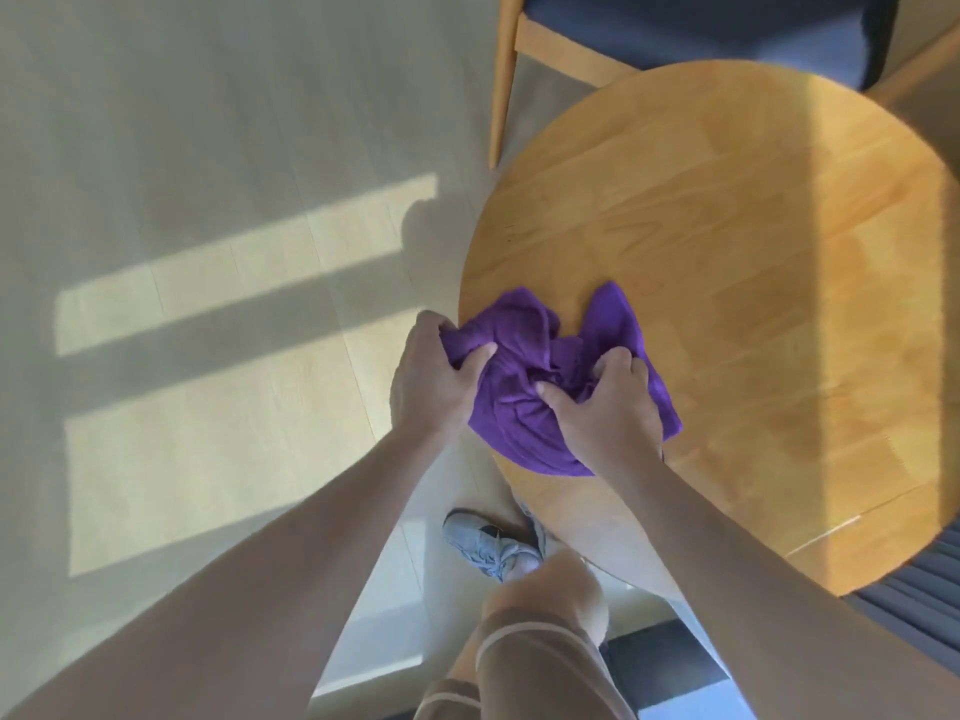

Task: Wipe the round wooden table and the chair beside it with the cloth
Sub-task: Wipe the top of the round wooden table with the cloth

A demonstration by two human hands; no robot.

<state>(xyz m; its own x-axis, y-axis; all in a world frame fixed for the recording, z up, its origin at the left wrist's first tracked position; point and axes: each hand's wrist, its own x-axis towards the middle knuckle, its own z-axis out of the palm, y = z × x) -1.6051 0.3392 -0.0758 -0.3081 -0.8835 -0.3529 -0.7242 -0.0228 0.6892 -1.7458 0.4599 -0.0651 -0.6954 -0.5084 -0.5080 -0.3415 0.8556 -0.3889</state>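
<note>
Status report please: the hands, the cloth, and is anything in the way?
Left hand and right hand both grip purple cloth, bunched at table's near edge. Chair beyond, untouched. Nothing in the way.

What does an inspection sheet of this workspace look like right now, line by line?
Surface: round wooden table, part sunlit, part shaded.
Job's things: purple cloth bunched at the table's near-left edge; chair with dark seat at the far side.
Clutter: nothing seen.
Hands: left hand and right hand both grip the cloth.
Cables: nothing seen.
Surroundings: pale floor with sun patches; grey shoe by the table.
</note>
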